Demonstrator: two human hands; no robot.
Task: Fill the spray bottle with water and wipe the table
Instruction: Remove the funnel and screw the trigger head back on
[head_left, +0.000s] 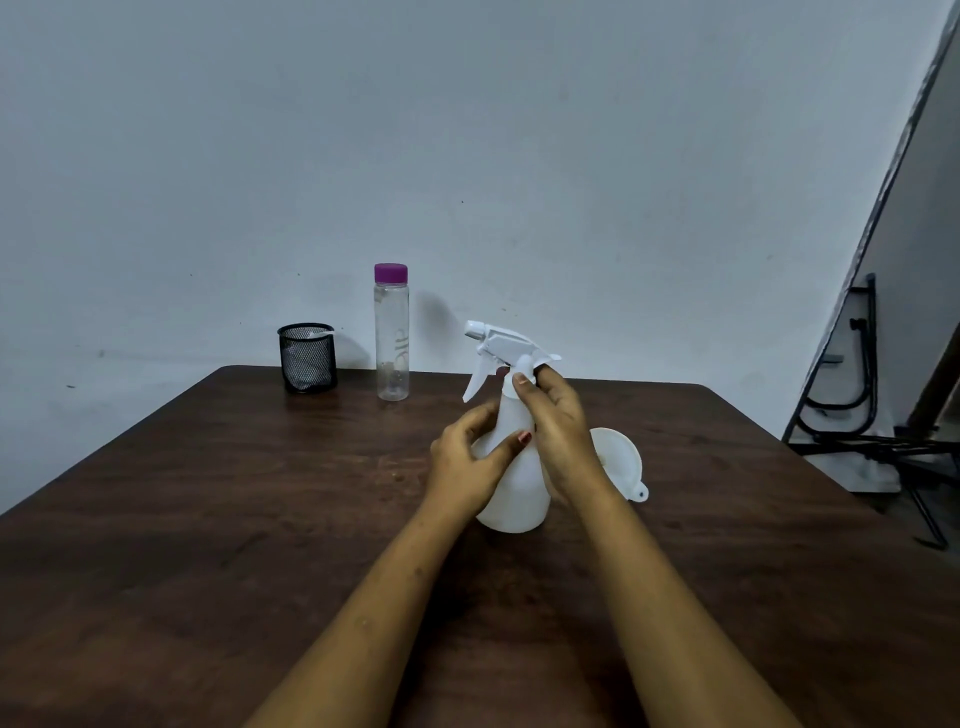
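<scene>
A white spray bottle (517, 493) stands upright in the middle of the dark wooden table (208, 493), its trigger head (501, 345) pointing left. My left hand (467, 457) grips the bottle's body from the left. My right hand (558, 421) curls its fingers and thumb round the bottle's neck, just under the trigger head. A white funnel (621, 460) lies on the table right behind the bottle, partly hidden by my right hand. A clear water bottle (391, 338) with a purple cap stands at the table's far edge.
A black mesh cup (306, 358) with a white cloth inside stands at the far left edge, left of the water bottle. A grey wall rises behind the table. Folded black metal frames (857, 395) lean on the floor at the right.
</scene>
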